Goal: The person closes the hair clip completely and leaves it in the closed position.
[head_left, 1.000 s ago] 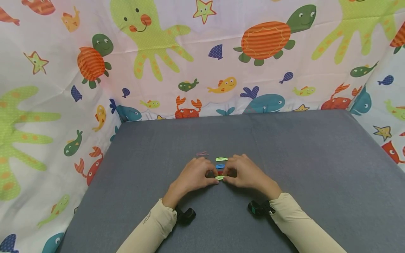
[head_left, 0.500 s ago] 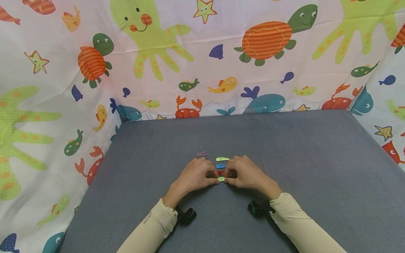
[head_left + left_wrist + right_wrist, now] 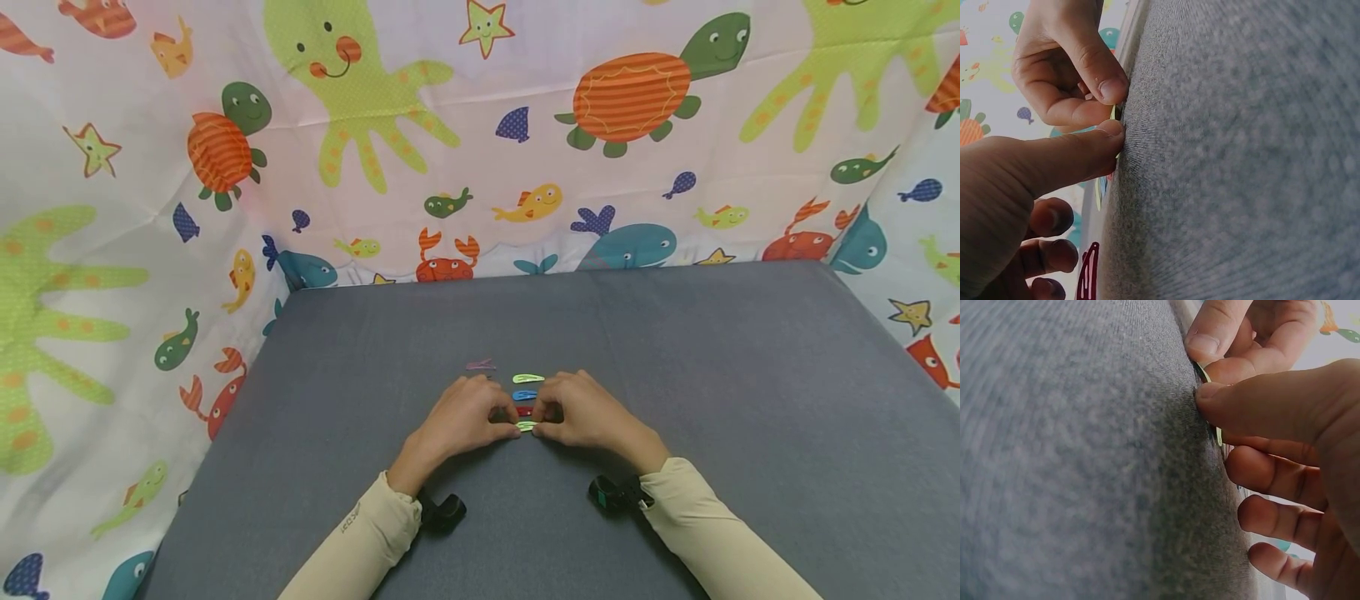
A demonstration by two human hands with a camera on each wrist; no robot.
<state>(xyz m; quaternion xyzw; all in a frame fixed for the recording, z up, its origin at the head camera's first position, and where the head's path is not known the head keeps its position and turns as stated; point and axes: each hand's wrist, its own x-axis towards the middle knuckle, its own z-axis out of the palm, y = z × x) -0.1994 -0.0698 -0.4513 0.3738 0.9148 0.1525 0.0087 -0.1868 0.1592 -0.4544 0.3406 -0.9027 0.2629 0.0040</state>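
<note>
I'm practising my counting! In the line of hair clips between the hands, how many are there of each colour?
Yellow-green hair clips: 2
Blue hair clip: 1
Red hair clip: 1
Total: 4

One left hand (image 3: 467, 414), one right hand (image 3: 588, 414), four hair clips (image 3: 525, 395) in a column
One far yellow-green clip (image 3: 527, 378), one blue clip (image 3: 524, 395), one red clip (image 3: 524, 411), one near yellow-green clip (image 3: 526, 426); pinkish clips (image 3: 480, 365) at far left, too small to count; two black wrist devices (image 3: 444, 514).
</note>
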